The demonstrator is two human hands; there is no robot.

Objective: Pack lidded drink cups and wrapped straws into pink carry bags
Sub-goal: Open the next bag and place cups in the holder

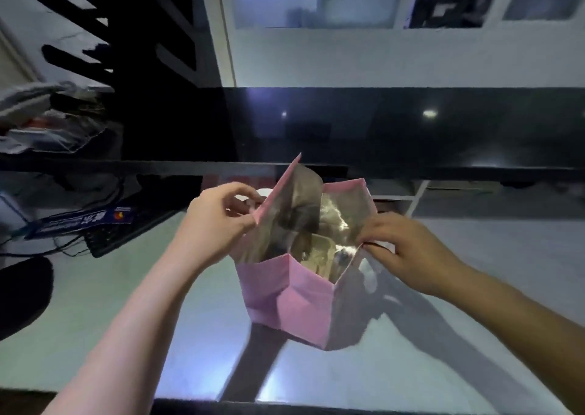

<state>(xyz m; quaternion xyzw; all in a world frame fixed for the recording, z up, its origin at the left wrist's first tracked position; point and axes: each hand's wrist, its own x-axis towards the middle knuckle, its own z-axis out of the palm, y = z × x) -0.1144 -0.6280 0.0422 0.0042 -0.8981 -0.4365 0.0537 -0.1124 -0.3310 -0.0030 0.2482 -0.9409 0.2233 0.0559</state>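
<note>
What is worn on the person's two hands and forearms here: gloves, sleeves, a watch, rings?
Nothing worn shows. The left hand and the right hand are bare, with no gloves; no ring can be made out, though the picture is soft. The left forearm and right forearm are bare to the frame's edge: no sleeve, watch or bracelet.

From here I count one pink bag (285, 297), one left hand (221, 215), one right hand (400, 251) and one keyboard (122, 234).
</note>
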